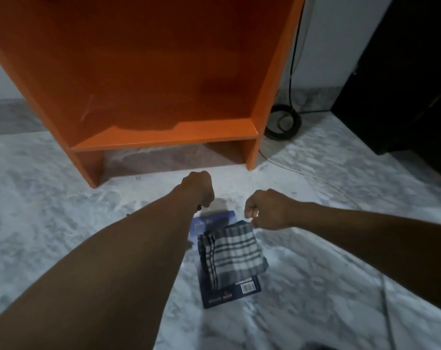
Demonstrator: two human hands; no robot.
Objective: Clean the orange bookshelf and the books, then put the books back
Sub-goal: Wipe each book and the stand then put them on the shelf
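The orange bookshelf (pixel 148 72) stands on the floor ahead of me, and the shelf board I can see holds no books. A dark blue book (pixel 239 290) lies flat on the floor in front of it, barcode toward me. A grey and white checked cloth (pixel 236 251) lies folded on the book. My right hand (pixel 267 210) pinches the cloth's far right corner. My left hand (pixel 199 190) is curled into a fist just beyond the book's far left corner, and I see nothing in it.
The floor (pixel 63 223) is pale marble. A black cable (pixel 283 122) coils by the shelf's right foot and runs up the wall. A large black object (pixel 403 84) stands at the right. Another cable (pixel 386 299) crosses the floor at the lower right.
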